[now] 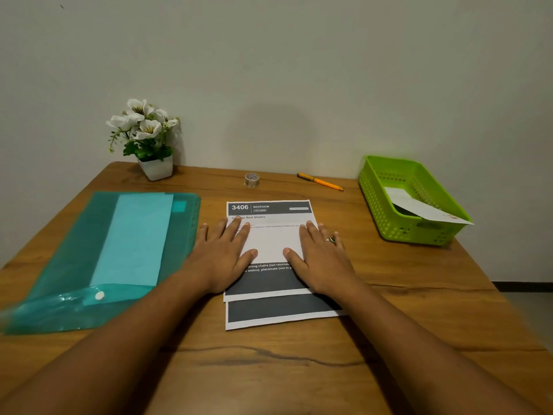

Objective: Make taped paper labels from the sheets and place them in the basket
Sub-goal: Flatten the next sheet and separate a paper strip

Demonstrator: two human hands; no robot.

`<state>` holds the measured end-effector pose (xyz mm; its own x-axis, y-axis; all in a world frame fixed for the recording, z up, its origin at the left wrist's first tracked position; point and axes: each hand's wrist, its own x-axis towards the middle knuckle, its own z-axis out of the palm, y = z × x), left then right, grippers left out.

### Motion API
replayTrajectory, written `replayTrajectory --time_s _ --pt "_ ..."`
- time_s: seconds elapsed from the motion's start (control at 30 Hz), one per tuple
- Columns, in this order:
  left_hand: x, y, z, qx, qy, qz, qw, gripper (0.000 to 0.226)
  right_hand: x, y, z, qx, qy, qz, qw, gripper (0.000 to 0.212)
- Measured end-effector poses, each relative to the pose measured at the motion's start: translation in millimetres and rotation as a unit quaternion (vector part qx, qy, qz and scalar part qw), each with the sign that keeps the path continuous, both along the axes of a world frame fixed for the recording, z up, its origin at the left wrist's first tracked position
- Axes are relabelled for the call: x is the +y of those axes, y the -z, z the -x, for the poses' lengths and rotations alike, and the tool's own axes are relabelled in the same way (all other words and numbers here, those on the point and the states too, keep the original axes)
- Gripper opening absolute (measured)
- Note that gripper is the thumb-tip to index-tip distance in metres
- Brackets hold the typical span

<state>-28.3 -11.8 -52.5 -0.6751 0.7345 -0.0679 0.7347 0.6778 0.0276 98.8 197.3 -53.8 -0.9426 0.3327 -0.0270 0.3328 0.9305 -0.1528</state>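
Presently: left hand (223,259) and right hand (321,259), spread flat, gripping nothing, pressing sheets (270,244) on bench (269,369); risk: uneven pressure skews stack.

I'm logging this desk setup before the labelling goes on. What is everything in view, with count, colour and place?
printed sheets: at least two, white with dark grey bands, stacked at table centre under both hands
basket: one, green, right side of the table
paper in basket: one, white, sticking out over the rim
tape roll: one, clear, far centre
pen: one, orange, far centre-right
plastic folder: one, teal, left, holding a lighter sheet
potted flowers: one, white blooms and pot, far left
table: one, brown wood
left hand: flat on the sheets
right hand: flat on the sheets, ring worn
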Motion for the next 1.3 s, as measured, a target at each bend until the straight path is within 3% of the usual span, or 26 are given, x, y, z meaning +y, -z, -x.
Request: replayTrajectory --time_s 0.23,0.53,0.73,0.93,1.17,1.3 --pt "-1 3 1 0.008 -0.003 -0.016 1.000 0.091 -68 -1 25 0.062 -0.140 0.026 0.988 0.058" --pt "0 2 1 0.001 -0.008 -0.010 1.000 0.079 -3 5 0 0.013 -0.053 0.009 0.998 0.077" --pt "19 -5 -15 0.014 -0.063 0.043 0.997 0.078 14 6 -12 0.012 -0.026 0.002 1.000 0.077" --pt "48 -10 -32 -0.030 0.016 0.049 0.998 0.077 13 6 -12 0.014 -0.020 0.003 1.000 0.077" --pt "20 -22 -14 -0.016 0.006 0.076 0.997 0.091 14 6 -12 0.019 -0.022 0.006 1.000 0.077" --pt "12 -41 -7 0.009 0.018 0.055 0.998 0.086 15 2 -11 0.011 -0.025 0.032 0.999 0.081"
